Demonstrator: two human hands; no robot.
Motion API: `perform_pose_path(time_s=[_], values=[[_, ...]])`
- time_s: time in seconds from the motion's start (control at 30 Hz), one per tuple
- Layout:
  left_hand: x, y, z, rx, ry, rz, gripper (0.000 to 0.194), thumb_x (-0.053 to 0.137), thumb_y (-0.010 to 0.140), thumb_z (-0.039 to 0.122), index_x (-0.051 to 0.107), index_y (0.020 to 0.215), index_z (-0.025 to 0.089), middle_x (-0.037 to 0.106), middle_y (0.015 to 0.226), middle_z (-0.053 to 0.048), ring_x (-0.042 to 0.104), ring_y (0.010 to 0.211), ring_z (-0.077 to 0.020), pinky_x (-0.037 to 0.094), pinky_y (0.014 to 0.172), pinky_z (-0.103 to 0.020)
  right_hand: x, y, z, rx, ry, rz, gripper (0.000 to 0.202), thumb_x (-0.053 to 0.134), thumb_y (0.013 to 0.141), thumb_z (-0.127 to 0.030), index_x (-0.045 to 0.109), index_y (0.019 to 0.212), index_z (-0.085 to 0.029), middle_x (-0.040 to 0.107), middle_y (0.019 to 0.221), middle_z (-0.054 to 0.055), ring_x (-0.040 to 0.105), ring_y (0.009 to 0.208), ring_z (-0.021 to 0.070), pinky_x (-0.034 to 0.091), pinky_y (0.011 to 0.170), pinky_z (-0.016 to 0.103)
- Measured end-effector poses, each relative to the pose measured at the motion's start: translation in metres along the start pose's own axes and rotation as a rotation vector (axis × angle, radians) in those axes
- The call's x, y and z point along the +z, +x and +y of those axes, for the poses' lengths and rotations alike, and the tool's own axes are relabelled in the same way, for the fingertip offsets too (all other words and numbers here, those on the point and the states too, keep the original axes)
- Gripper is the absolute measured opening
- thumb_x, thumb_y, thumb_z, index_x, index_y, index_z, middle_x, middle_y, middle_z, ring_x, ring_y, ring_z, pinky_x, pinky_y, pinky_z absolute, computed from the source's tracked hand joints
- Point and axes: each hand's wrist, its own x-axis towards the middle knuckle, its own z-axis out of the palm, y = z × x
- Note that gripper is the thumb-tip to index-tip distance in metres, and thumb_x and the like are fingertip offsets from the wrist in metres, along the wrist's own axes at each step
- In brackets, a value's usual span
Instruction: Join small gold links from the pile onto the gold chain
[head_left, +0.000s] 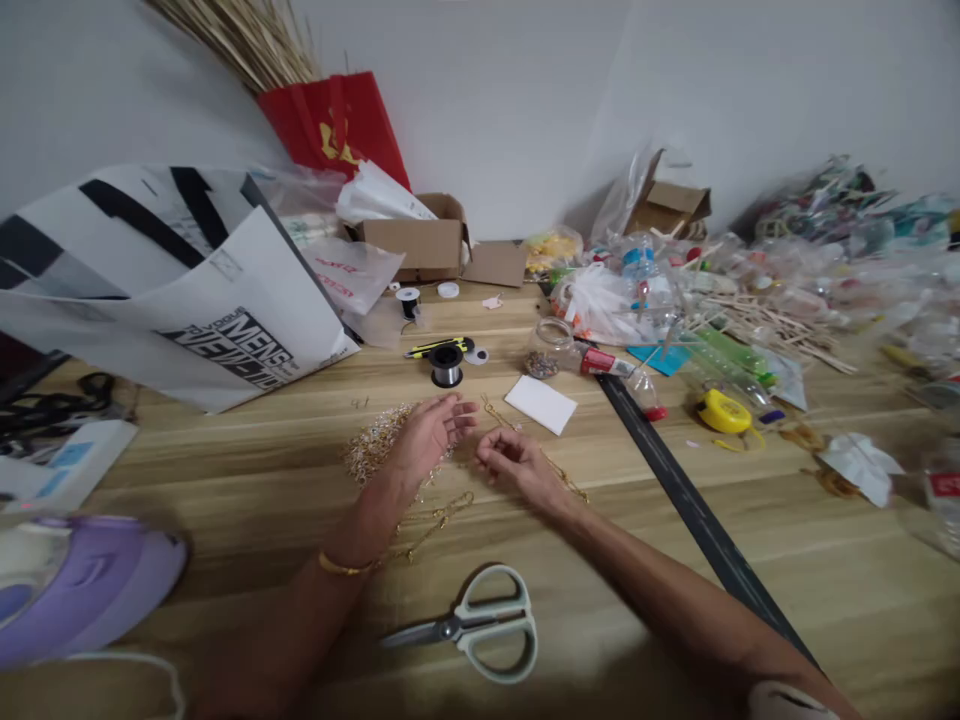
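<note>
My left hand (pixel 433 432) reaches over the right side of a pile of small gold and clear beads (pixel 375 440), its fingers stretched out and slightly apart with nothing visible in them. Close beside it on the right, my right hand (pixel 517 466) is closed, thumb against curled fingers; whatever may be pinched there is too small to make out. A gold chain (pixel 561 474) lies on the table, partly hidden by the right hand. Another gold chain (pixel 439 524) rests below the left hand. Nearer to me lie scissors (pixel 480 625) with pale handles.
Behind the hands are a spool of silver wire (pixel 446 366), a yellow cutter knife (pixel 439 347) and a white card (pixel 541 404). A yellow tape measure (pixel 724 411), plastic bottles and wooden sticks (pixel 780 322) crowd the right. A purple iron (pixel 90 590) and large paper bag (pixel 247 320) stand left.
</note>
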Motion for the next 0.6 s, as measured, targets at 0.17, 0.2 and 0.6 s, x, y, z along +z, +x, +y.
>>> perform_pose_path(time_s=[0.17, 0.2, 0.6], values=[[-0.01, -0.016, -0.012, 0.182, 0.385, 0.184, 0.018, 0.067, 0.068, 0.024, 0.06, 0.082, 0.015, 0.065, 0.076, -0.001, 0.058, 0.062, -0.0112, 0.043, 0.056, -0.022, 0.0, -0.001, -0.006, 0.02, 0.065, 0.012, 0.029, 0.064, 0.075, -0.044, 0.058, 0.077, -0.016, 0.06, 0.067, 0.0, 0.052, 0.055, 0.0094, 0.045, 0.051, 0.021], [-0.012, -0.02, -0.015, 0.193, 0.49, 0.158, 0.014, 0.066, 0.068, 0.024, 0.061, 0.078, 0.014, 0.063, 0.068, 0.0, 0.056, 0.06, -0.0113, 0.043, 0.056, -0.022, 0.0, -0.001, -0.006, 0.025, 0.071, 0.014, 0.029, 0.065, 0.075, -0.044, 0.058, 0.077, -0.016, 0.06, 0.067, 0.0, 0.052, 0.055, 0.0094, 0.045, 0.051, 0.021], [-0.007, -0.055, -0.029, 0.37, 0.92, 0.011, 0.009, 0.061, 0.067, 0.016, 0.068, 0.073, 0.014, 0.064, 0.078, -0.006, 0.058, 0.069, -0.0147, 0.048, 0.063, -0.025, 0.003, -0.004, -0.006, 0.01, 0.052, -0.008, 0.027, 0.064, 0.076, -0.043, 0.057, 0.076, -0.016, 0.057, 0.065, 0.0, 0.051, 0.056, 0.0094, 0.045, 0.051, 0.021]])
